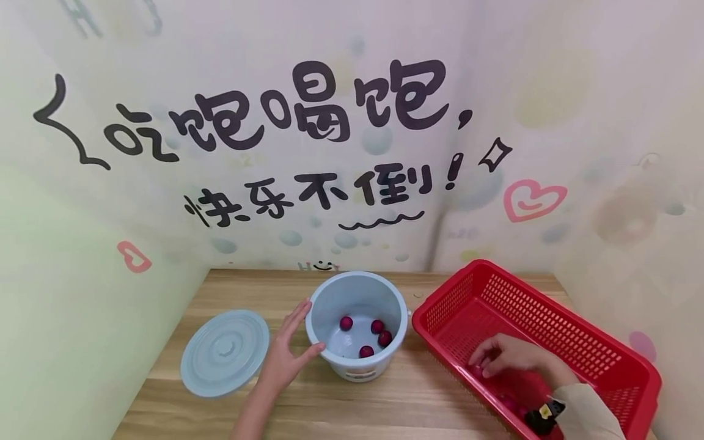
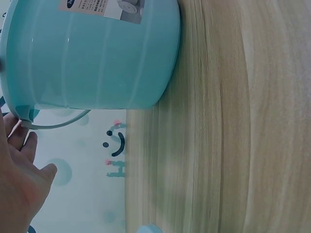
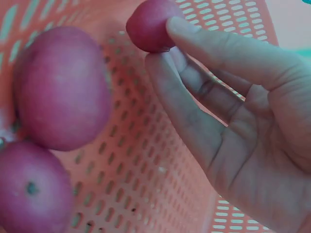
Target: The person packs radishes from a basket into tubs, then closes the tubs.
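The right hand (image 1: 508,357) reaches into the red basket (image 1: 456,269) and pinches a small dark red plum (image 3: 151,25) between thumb and fingertips. Below and beside it in the right wrist view lie more plums (image 3: 63,90), close to the camera. The left hand (image 1: 287,351) lies against the left side of the light blue bucket (image 1: 356,370), its fingers fairly straight and the thumb spread along the rim. In the left wrist view its fingers are by the bucket's handle joint (image 2: 25,121). Several plums (image 1: 366,351) rest on the bucket's floor.
A round light blue lid (image 1: 222,351) lies flat on the wooden table (image 1: 308,415), left of the left hand. The wall (image 1: 341,36) with black lettering rises behind the table. Side walls stand at left and right, the basket close to the right one.
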Motion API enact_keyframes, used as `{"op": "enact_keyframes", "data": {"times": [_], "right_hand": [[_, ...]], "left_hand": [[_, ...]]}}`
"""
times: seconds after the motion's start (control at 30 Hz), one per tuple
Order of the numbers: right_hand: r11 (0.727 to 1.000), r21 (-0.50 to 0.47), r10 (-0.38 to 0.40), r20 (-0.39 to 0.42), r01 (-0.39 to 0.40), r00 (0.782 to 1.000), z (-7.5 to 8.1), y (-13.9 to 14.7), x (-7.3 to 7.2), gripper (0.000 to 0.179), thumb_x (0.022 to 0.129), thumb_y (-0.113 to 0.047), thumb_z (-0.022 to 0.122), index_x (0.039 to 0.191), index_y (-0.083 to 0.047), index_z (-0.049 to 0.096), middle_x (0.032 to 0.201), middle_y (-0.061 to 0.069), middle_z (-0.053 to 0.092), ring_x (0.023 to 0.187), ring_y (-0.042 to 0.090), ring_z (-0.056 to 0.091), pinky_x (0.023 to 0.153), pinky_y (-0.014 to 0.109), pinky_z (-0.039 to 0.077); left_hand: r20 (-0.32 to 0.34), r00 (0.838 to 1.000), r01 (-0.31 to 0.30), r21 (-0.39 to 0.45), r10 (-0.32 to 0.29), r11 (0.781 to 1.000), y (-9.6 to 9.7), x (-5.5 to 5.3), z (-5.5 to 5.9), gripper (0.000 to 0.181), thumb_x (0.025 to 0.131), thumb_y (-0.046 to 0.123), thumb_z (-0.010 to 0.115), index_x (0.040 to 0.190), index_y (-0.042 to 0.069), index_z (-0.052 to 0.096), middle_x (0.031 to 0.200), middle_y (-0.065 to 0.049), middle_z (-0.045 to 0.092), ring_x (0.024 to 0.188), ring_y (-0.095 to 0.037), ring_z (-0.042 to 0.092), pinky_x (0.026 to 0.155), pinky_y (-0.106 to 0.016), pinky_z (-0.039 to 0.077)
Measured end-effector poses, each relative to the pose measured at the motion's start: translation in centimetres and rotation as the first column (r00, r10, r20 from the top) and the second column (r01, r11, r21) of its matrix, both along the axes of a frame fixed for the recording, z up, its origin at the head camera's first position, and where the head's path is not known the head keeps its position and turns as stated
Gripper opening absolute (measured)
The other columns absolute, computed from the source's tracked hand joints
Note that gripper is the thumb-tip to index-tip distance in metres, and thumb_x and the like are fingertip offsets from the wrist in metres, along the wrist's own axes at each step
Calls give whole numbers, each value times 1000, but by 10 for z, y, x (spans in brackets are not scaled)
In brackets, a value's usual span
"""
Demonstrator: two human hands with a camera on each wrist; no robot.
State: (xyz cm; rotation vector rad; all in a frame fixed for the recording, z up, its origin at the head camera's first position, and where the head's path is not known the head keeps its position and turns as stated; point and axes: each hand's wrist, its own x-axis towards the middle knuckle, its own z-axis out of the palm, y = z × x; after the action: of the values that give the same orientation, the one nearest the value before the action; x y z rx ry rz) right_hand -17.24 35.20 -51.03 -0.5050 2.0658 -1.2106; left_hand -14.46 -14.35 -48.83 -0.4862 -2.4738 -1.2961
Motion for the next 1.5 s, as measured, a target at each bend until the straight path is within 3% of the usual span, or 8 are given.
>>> {"op": "enact_keyframes", "data": {"times": [0.17, 0.4, 0.83, 1.13, 1.5], "right_hand": [[998, -69, 5, -23, -7, 1000, 11, 4, -2, 31, 92, -11, 68, 119, 5, 68, 108, 22, 72, 88, 12, 67, 80, 21, 58], [994, -110, -20, -34, 16, 999, 30, 0, -6, 33, 93, -10, 66, 121, 10, 64, 109, 21, 73, 91, 11, 69, 79, 22, 59], [990, -144, -26, -169, 1, 985, 52, -23, -11, 30, 93, -9, 66, 121, 3, 66, 110, 3, 75, 96, 10, 71, 83, 22, 60], [992, -125, -52, -234, 23, 971, 67, -48, -16, 33, 91, -11, 70, 122, 0, 67, 113, 13, 73, 96, 11, 71, 83, 22, 61], [995, -96, -62, -334, 31, 941, 85, -76, -22, 33, 89, -15, 73, 121, -7, 69, 113, 11, 73, 96, 11, 69, 82, 24, 61]], "left_hand": [[-10, 1000, 0, 1, 0, 1000, -1, 0, -1, 81, 76, 21, 83, 149, 15, 48, 155, -14, 45, 142, -38, 43, 118, -64, 29], [-13, 1000, 0, 13, 1, 1000, -1, 1, 0, 80, 77, 23, 83, 148, 15, 48, 155, -13, 45, 142, -37, 43, 118, -65, 29], [-25, 1000, 13, 9, -13, 1000, 0, -1, -1, 81, 77, 26, 83, 148, 15, 48, 155, -13, 46, 142, -35, 44, 117, -65, 29], [-2, 1000, 11, 25, -11, 1000, -2, -1, 1, 81, 77, 25, 83, 149, 15, 47, 156, -13, 45, 143, -35, 42, 118, -64, 26], [-6, 1000, 15, 30, -14, 999, -2, -2, 0, 80, 77, 24, 83, 148, 14, 48, 155, -14, 45, 143, -37, 42, 118, -66, 26]]}}
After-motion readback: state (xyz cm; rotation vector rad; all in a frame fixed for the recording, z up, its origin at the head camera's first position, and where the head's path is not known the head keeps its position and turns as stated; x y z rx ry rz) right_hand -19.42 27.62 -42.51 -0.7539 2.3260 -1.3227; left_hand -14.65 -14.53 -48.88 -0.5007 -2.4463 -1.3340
